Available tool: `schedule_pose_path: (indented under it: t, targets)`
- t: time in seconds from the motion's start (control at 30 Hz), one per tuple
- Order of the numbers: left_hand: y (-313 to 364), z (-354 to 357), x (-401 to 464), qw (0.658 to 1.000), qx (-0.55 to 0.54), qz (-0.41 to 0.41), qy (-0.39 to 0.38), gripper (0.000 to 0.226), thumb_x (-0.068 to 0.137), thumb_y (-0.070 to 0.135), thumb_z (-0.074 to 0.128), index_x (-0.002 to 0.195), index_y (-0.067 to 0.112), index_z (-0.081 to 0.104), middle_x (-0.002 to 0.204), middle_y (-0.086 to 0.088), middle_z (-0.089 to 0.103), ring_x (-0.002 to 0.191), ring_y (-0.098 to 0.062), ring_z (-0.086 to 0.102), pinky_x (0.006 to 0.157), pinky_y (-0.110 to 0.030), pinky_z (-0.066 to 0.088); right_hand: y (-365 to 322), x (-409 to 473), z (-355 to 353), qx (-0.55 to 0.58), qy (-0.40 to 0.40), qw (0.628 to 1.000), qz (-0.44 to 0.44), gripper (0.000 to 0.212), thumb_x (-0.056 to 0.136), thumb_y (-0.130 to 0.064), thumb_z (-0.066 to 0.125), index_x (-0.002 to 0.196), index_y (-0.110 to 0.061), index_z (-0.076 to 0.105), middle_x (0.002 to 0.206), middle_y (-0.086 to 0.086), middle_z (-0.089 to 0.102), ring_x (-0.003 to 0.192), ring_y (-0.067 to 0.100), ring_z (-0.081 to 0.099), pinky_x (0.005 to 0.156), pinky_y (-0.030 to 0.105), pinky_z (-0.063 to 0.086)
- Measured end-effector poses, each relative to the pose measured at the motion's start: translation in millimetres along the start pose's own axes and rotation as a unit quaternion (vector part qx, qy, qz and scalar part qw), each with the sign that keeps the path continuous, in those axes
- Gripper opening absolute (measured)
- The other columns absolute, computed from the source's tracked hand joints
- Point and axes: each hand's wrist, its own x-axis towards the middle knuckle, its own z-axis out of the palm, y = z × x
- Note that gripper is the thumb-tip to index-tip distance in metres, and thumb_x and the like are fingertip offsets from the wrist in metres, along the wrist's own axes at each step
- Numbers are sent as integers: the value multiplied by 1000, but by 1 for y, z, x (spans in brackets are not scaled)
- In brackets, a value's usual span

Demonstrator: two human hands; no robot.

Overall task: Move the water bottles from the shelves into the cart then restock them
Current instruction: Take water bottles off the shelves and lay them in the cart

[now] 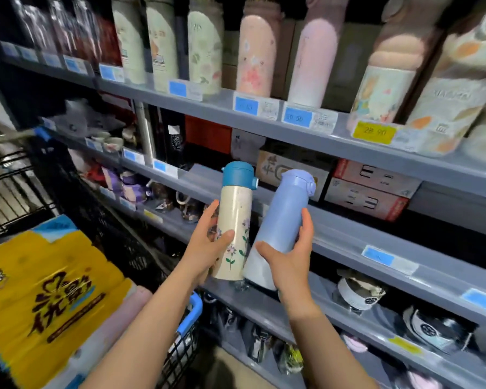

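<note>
L hand (pixel 208 245) clamps cream bottle (pixel 234 220) upright; R hand (pixel 289 259) clamps blue bottle (pixel 281 223), tilted right. Both arms outstretched, bottles touching at base, in front of shelf (pixel 348 240), cart (pixel 185 327) at left.

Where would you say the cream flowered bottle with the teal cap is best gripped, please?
Around the lower half of the straight body, coming from its left side, as the left hand does. The cream bottle stands nearly upright; its barrel is plain and even, whereas the teal cap has a protruding latch, and the blue bottle crowds its right.
</note>
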Motion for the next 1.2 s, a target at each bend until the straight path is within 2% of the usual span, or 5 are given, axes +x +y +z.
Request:
schedule_pose_path:
  t: [0.2, 0.33, 0.67, 0.83, 1.2]
  targets:
    - [-8, 2, 43, 999, 7, 15, -32, 67, 88, 9, 64, 140, 37, 32, 137, 2, 48, 117, -15, 54, 94, -33, 49, 8, 26, 10, -32, 20, 999, 18, 104, 67, -13, 82, 143, -47, 21, 150, -10, 28, 135, 15, 35, 109, 50, 37]
    - [-3, -10, 96, 970, 204, 124, -38, 74, 79, 27, 58, 146, 34, 28, 137, -2, 41, 122, -15, 44, 101, -33, 40, 7, 45, 18, -30, 66, 997, 36, 103, 59, -25, 79, 141, -50, 22, 148, -9, 31, 133, 18, 39, 107, 50, 39]
    - [9, -24, 187, 685, 578, 439, -54, 95, 64, -11, 71, 139, 31, 32, 138, -12, 33, 119, -35, 34, 90, -57, 32, 7, 81, 21, -40, 154, 986, 46, 99, 53, -28, 80, 128, -62, 26, 144, -5, 34, 128, 27, 44, 101, 55, 44]
    - [-6, -7, 213, 693, 548, 468, -31, 96, 61, -14, 68, 140, 29, 32, 135, -10, 30, 116, -34, 34, 90, -58, 33, 8, 94, 17, -61, 173, 982, 31, 97, 58, -25, 78, 131, -59, 24, 146, -4, 34, 130, 25, 41, 104, 54, 42]
    - [-48, 33, 222, 821, 398, 409, 30, 60, 82, 4, 55, 135, 22, 32, 133, -16, 26, 118, -36, 28, 95, -56, 37, 14, 115, 11, -64, 202, 977, 34, 97, 68, -14, 79, 131, -61, 22, 144, -8, 33, 127, 25, 44, 100, 54, 45]
